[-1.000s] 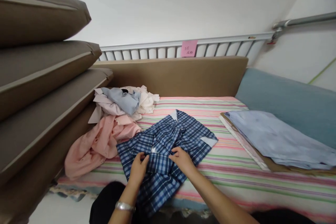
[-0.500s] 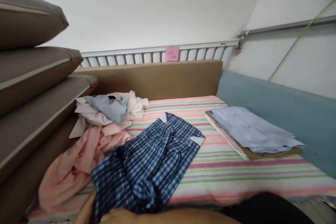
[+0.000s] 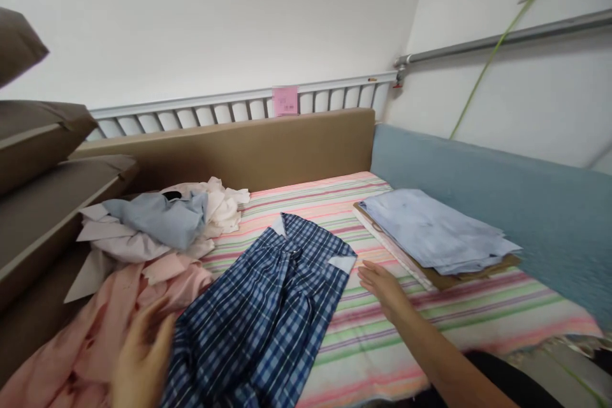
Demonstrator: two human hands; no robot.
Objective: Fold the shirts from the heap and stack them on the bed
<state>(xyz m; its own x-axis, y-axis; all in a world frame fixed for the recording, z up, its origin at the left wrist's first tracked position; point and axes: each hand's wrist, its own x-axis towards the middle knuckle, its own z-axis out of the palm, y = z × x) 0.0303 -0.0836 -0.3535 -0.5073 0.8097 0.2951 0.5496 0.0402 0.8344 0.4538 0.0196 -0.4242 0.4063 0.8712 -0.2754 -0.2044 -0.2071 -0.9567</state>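
Note:
A navy and light-blue plaid garment [image 3: 277,293] lies lengthwise on the striped cloth, with a white patch at each side of its far end. My left hand [image 3: 143,350], slightly blurred, is open with thumb and fingers apart, at the garment's left edge and over the pink clothing [image 3: 109,325]. To the right of the garment, my right hand [image 3: 382,284] is open, its fingertips close to the right white patch. Whether either hand touches fabric, I cannot tell.
Crumpled white and light-blue clothes [image 3: 167,217] lie at the left, beside stacked brown cushions [image 3: 43,197]. Folded light-blue garments [image 3: 430,229] rest on a brown board at the right. A brown panel [image 3: 296,153] and a blue panel [image 3: 478,172] border the striped cloth [image 3: 363,344].
My right hand has moved from the near edge to the garment's right side. My left hand has come off its near-left edge and opened. The plaid fabric lies flatter; the view has turned right.

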